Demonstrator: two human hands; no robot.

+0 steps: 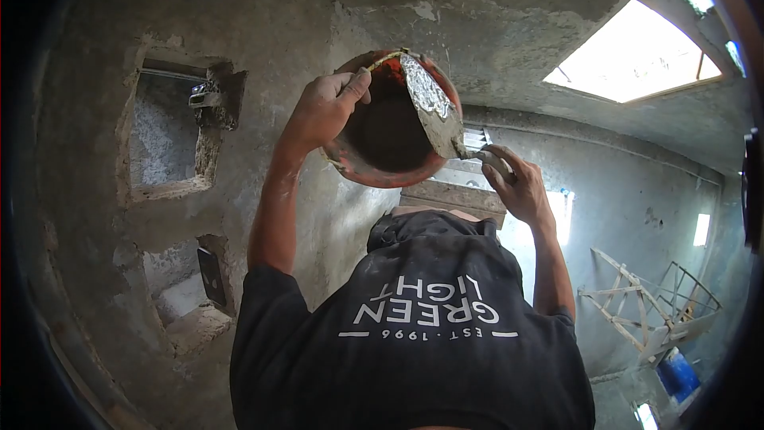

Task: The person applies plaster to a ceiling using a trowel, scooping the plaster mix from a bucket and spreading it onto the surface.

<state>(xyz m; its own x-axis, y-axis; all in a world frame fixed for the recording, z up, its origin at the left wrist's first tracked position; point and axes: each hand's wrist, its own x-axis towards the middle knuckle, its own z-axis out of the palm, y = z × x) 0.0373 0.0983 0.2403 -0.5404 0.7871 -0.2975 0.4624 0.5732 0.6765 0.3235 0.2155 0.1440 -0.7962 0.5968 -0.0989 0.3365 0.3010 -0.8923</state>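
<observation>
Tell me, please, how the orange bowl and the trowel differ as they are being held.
The bowl is round, deep and orange; the trowel is flat and grey. The left hand grips the bowl by its rim, while the right hand holds the trowel by its handle. The bowl's opening faces the camera; the trowel slants across it. Both are smeared with mortar.

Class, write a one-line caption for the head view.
Left hand holds an orange bowl; right hand works a trowel inside.

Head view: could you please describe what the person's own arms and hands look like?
The left hand and right hand are bare, ungloved. Arms are uncovered up to the short sleeves of a black T-shirt with white lettering, GREEN LIGHT EST 1996.
</observation>
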